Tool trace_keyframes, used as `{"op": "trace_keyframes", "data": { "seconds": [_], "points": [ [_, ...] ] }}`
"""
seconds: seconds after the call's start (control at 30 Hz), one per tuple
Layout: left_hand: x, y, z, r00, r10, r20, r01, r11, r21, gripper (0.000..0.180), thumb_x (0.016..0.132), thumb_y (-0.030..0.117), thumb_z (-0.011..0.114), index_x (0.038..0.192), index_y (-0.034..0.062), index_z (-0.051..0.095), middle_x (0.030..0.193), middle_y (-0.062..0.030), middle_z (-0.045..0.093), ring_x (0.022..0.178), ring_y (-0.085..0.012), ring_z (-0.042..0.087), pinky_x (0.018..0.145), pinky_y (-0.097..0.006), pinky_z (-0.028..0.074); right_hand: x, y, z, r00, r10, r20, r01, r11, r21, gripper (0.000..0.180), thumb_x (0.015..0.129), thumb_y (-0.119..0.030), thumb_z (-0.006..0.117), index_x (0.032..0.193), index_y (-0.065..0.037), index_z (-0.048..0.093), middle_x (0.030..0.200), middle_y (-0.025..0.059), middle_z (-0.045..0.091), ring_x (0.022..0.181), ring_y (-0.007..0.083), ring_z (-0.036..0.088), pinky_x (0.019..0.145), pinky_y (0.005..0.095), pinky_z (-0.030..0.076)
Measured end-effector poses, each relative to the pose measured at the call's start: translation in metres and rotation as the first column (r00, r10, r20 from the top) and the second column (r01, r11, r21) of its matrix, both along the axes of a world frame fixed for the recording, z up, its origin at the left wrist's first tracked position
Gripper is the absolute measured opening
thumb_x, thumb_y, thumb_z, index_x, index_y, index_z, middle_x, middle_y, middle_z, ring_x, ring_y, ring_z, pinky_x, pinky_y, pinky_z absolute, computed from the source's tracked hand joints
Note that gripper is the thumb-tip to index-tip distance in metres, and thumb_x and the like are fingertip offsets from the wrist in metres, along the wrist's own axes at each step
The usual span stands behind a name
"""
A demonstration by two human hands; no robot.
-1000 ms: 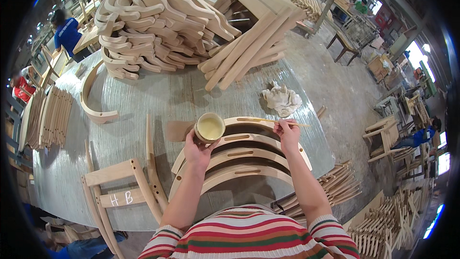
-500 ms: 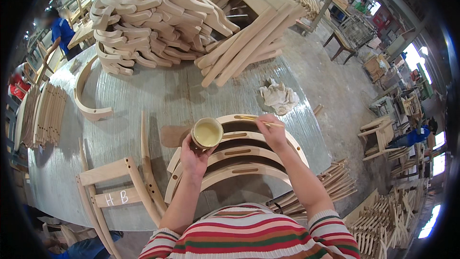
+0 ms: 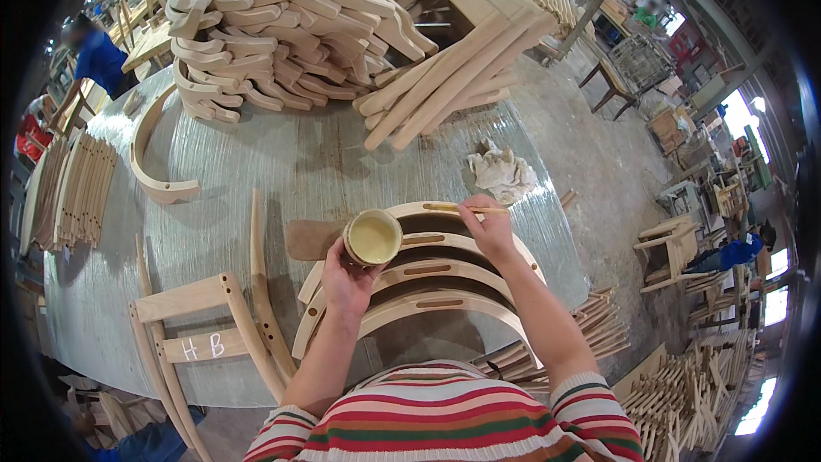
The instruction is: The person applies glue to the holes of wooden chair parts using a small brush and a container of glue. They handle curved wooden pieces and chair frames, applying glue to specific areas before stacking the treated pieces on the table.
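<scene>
- One cup [image 3: 385,260] of pale liquid [image 3: 374,237] is sitting in the left hand [image 3: 349,281], which is grasping it above the table [image 3: 231,162].
- The right hand [image 3: 490,229] is pinching a thin stick [image 3: 449,207], which is reaching over the farthest curved wood piece [image 3: 405,210].

Wide fisheye view, head-high, down onto worktable [image 3: 282,162]

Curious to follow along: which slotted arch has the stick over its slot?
The farthest arch from the wearer: the right hand holds the stick there, not over the nearer three.
</scene>
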State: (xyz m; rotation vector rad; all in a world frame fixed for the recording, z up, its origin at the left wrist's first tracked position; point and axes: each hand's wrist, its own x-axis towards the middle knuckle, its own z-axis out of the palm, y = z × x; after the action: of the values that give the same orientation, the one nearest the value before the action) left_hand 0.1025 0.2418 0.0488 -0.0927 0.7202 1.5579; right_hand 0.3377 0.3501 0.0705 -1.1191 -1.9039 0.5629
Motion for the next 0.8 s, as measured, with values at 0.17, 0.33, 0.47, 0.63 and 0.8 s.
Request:
{"op": "trace_keyframes", "data": {
  "seconds": [0.17,0.33,0.47,0.63,0.8],
  "points": [
    [-0.003,-0.004,-0.001,0.999,0.029,-0.04,-0.031,0.999,-0.043,0.035,0.094,0.027,0.034,0.117,0.007,0.051,0.119,-0.0108,0.054,0.111,-0.0269,0.052,0.09,-0.05,0.047,0.0,0.01,-0.011,0.974,-0.072,-0.214,0.008,0.958,-0.286,0.011,0.084,-0.011,0.063,0.084,-0.002,0.058,0.072,0.0044,0.06,0.066,0.0114,0.056,0.061,0.0243,0.045],
    [-0.006,-0.002,-0.001,0.999,0.029,-0.029,-0.029,1.0,-0.009,0.036,0.095,0.027,0.033,0.118,0.005,0.049,0.12,-0.0127,0.053,0.111,-0.0314,0.052,0.091,-0.053,0.047,0.025,0.011,-0.018,0.947,-0.045,-0.319,-0.106,0.892,-0.439,0.008,0.085,-0.01,0.062,0.087,-0.003,0.059,0.078,0.0025,0.062,0.07,0.0084,0.057,0.064,0.0224,0.046],
    [-0.007,-0.002,-0.003,0.999,0.02,-0.034,-0.021,0.999,-0.035,0.037,0.095,0.027,0.033,0.119,0.0038,0.048,0.122,-0.0139,0.052,0.113,-0.0334,0.051,0.092,-0.056,0.046,0.047,0.011,-0.015,0.929,-0.054,-0.366,-0.155,0.842,-0.516,0.008,0.085,-0.01,0.062,0.088,-0.003,0.061,0.083,0.0041,0.063,0.074,0.0095,0.059,0.067,0.0224,0.047],
    [-0.006,0.001,0.0,1.0,0.012,-0.024,-0.012,1.0,-0.028,0.037,0.094,0.027,0.034,0.119,0.004,0.049,0.121,-0.0138,0.052,0.113,-0.0324,0.052,0.093,-0.055,0.046,0.036,0.01,0.003,0.98,0.026,-0.198,-0.115,0.882,-0.458,0.009,0.084,-0.009,0.063,0.088,-0.001,0.061,0.083,0.0038,0.063,0.078,0.0106,0.058,0.072,0.0238,0.046],
    [-0.003,0.001,-0.004,0.999,0.019,-0.026,-0.02,0.999,-0.049,0.036,0.094,0.027,0.035,0.118,0.0046,0.05,0.12,-0.0135,0.054,0.113,-0.0315,0.052,0.093,-0.055,0.045,0.016,0.008,0.02,0.99,0.132,0.052,-0.104,0.926,-0.362,0.009,0.083,-0.007,0.063,0.089,-0.002,0.062,0.087,0.0073,0.064,0.082,0.0145,0.059,0.075,0.026,0.045]
  ]
}}
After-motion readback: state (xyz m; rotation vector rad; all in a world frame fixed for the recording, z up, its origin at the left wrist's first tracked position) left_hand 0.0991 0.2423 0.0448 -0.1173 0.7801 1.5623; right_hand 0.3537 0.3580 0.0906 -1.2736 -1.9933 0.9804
